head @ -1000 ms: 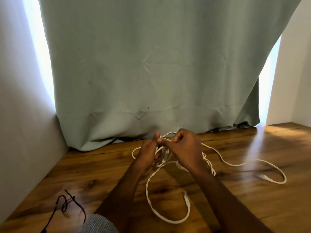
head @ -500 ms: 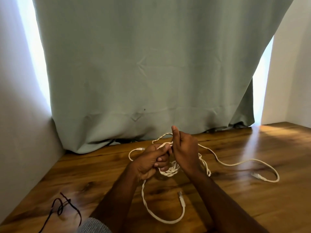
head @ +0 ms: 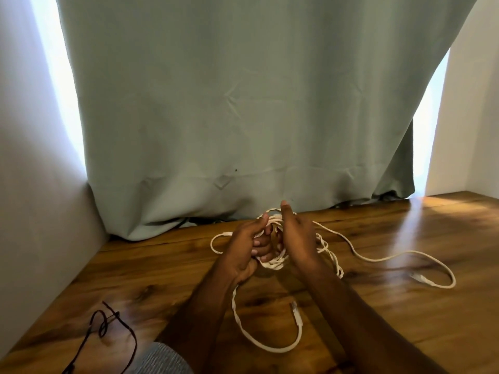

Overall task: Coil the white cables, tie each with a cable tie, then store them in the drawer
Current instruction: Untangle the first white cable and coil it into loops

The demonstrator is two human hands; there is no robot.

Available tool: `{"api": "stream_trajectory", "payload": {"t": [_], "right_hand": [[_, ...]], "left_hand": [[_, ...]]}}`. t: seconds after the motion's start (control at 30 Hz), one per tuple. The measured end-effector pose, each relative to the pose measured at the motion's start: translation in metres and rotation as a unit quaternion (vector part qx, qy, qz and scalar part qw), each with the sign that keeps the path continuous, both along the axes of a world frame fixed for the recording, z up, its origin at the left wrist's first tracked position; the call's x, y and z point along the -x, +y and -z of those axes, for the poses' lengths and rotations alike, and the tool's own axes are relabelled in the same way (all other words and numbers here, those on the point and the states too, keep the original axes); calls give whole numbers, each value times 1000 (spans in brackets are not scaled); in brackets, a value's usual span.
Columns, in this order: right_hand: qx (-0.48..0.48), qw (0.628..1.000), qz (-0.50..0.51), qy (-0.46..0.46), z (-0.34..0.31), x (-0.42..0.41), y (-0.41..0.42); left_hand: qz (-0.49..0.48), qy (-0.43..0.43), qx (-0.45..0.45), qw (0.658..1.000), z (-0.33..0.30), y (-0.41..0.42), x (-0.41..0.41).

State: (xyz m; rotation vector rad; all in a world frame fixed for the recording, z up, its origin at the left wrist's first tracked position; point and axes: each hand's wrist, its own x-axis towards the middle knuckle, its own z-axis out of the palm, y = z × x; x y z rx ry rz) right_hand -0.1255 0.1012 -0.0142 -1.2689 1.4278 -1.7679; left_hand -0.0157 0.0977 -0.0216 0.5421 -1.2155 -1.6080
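Head view, setting: wood-plank surface (head: 378, 306), glossy, warm brown w/ dark knots; can't tell if floor or tabletop. Pale grey-green cloth curtain (head: 243, 103) hangs along its far edge, creased, hem bunched on the wood. Plain grey walls left & right.

Head view, task thing: thin white braided cables (head: 272, 261), loosely tangled in a bundle between both hands, mid-surface, nr the far edge. One long tail runs toward the right edge, ending in a small plug (head: 420, 278). Another loop sags toward the near edge, w/ a white connector end (head: 296, 313) lying flat.

Head view, left hand (head: 247, 251): fingers curled round the bundle, clasping several loops.

Head view, right hand (head: 295, 238): palm facing left, thumb pointing up, touching the bundle's right side. Its fingers are hidden behind the palm, so can't tell whether it grasps a strand.

Head view, other: thin black wire tie (head: 108, 323), twisted & looped, lying nr the near-left corner, well apart from the cables.

Stage (judgement): coiling just under way; nothing tied, no drawer in sight.

Risks (judgement): loops look uneven & crossed, so pulling could tighten a knot. Slack tails may snag or drag plugs across the wood. Braided cord is limp; coil may spring apart if grip eases before tying.
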Motion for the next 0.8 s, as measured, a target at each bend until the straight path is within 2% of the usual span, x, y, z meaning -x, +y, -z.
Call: {"api": "stream_trajectory", "payload": {"t": [0.1, 0.2, 0.23, 0.3, 0.37, 0.43, 0.53, 0.63, 0.73, 0.8], "right_hand": [[54, 997, 54, 26, -6, -2, 3], [89, 994, 48, 44, -2, -5, 4], [83, 996, 30, 22, 0, -5, 2], [34, 993, -58, -98, 3, -5, 0], [-56, 957, -179, -221, 3, -4, 2], [-108, 929, -238, -263, 8, -4, 0], [-133, 952, -151, -229, 12, -10, -10], [-121, 979, -44, -156, 9, -10, -10], [-113, 977, -51, -172, 13, -11, -6], [-122, 969, -96, -190, 13, -8, -5]], "left_hand": [[19, -5, 36, 999, 1, 0, -1], [47, -15, 36, 998, 1, -1, -9], [34, -13, 27, 999, 1, 0, -9], [-23, 14, -5, 1000, 1, 0, -4], [-96, 57, -44, 993, 2, -3, 1], [-159, 55, -47, 985, 4, -5, 3], [-200, 4, 2, 980, 10, 0, 12], [-168, -21, 23, 985, 12, 7, 19], [-152, -38, 29, 987, 10, 11, 18], [-144, -34, 21, 989, 7, 10, 14]]}}
